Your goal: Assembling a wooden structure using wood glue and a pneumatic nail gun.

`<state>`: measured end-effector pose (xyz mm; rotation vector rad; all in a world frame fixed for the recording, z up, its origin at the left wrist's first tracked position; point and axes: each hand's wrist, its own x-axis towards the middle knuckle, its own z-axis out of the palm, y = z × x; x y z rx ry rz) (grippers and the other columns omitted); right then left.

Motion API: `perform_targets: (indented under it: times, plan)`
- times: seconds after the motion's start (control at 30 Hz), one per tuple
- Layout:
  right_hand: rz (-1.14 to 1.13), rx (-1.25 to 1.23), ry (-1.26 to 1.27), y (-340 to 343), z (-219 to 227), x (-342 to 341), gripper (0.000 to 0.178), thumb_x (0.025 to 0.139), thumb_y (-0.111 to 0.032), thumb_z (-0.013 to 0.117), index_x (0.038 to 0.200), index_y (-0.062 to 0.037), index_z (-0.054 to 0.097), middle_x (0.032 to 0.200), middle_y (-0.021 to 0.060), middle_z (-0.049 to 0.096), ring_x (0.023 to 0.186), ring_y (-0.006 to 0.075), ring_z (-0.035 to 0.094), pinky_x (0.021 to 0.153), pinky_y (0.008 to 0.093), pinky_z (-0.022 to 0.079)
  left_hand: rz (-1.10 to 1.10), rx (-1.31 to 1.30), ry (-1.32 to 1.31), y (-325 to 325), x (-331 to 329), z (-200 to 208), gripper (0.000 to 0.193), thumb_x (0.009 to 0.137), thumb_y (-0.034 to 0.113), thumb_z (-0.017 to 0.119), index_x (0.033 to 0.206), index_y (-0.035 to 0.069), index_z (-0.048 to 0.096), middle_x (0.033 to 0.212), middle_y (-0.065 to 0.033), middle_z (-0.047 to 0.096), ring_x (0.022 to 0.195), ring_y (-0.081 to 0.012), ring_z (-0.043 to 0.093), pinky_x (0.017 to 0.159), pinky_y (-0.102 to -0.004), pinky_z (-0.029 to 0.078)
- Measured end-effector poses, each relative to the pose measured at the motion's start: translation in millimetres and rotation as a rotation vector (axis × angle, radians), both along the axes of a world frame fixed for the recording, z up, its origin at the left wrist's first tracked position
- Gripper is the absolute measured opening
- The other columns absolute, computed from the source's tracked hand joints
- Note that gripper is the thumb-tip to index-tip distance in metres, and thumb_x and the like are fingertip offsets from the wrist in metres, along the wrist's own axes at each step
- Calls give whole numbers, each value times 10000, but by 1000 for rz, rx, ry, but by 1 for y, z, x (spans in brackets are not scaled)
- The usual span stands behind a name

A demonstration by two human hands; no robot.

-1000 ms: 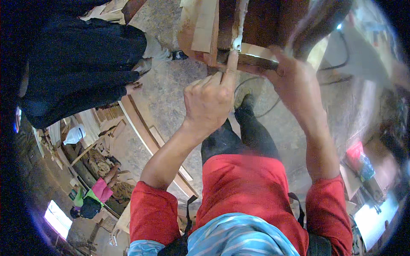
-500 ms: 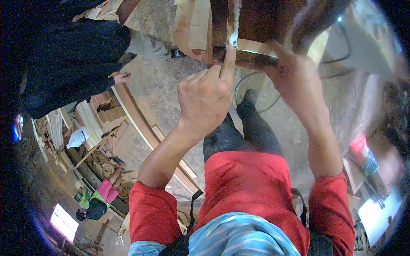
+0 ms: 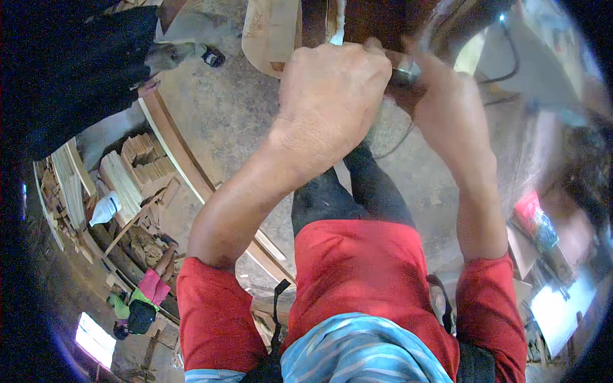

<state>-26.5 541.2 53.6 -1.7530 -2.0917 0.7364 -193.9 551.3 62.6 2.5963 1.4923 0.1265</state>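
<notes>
A dark brown wooden piece (image 3: 383, 22) stands at the top of the view, with a white paste-like strip (image 3: 337, 25) along one of its upright edges. Over the lower end of that strip my left hand (image 3: 332, 96) is closed, knuckles up, its fingertips turned in against the wood and mostly hidden. My right hand (image 3: 450, 105), blurred, is closed beside it on the right. Between the two hands shows a small dark part with a shiny highlight (image 3: 403, 75). Whether it belongs to the wood or is held cannot be made out.
A person in dark clothing (image 3: 96, 76) stands at the left, near a long board (image 3: 175, 143). Stacked wood strips (image 3: 121, 179), a white plastic jug (image 3: 105, 209) and another person (image 3: 143, 303) lie beyond. A cable (image 3: 514, 57) hangs at upper right.
My left index finger was stretched up to the end of the white strip; now that hand is curled and further up and right. The right hand stays close by, still blurred. The view has shifted slightly.
</notes>
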Motion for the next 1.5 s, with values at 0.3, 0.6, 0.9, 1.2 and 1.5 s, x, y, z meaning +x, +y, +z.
perform_targets:
  times: [0.3, 0.6, 0.9, 1.2, 1.5]
  plan:
    - [96, 1, -135, 17, 15, 18, 379, 755, -73, 653, 1131, -35, 633, 822, 247, 648, 822, 407, 644, 727, 476, 515, 46, 47, -111, 7, 12, 3, 125, 763, 130, 606, 777, 29, 679, 700, -144, 682, 658, -280, 701, 566, -373, 556]
    - [11, -93, -107, 17, 23, 28, 373, 774, -60, 636, 1147, -55, 637, 786, 228, 648, 770, 389, 653, 697, 439, 517, 82, -29, -267, 9, 26, 9, 121, 728, 139, 633, 707, 58, 721, 704, -154, 686, 691, -284, 707, 590, -382, 562]
    - [-6, -43, -125, 16, 13, 34, 500, 743, -65, 742, 1226, -118, 627, 685, 155, 614, 610, 157, 588, 605, 336, 484, 72, 54, -237, 8, 30, 0, 118, 704, 169, 672, 716, 61, 719, 713, -152, 685, 694, -285, 703, 591, -386, 558]
    - [3, 205, -167, -28, -13, 34, 460, 837, -164, 691, 1284, -166, 578, 684, 151, 632, 590, 310, 643, 530, 404, 498, -10, 58, -357, 5, 19, -6, 248, 817, 142, 606, 1034, 23, 613, 755, -157, 661, 727, -334, 669, 637, -460, 517]
    - [49, 302, -150, -35, -26, 19, 471, 790, -104, 680, 1253, -111, 594, 705, 116, 645, 621, 274, 649, 535, 393, 503, -8, 89, -207, 7, 1, -14, 168, 830, 139, 542, 866, 17, 652, 706, -146, 669, 673, -308, 685, 586, -416, 545]
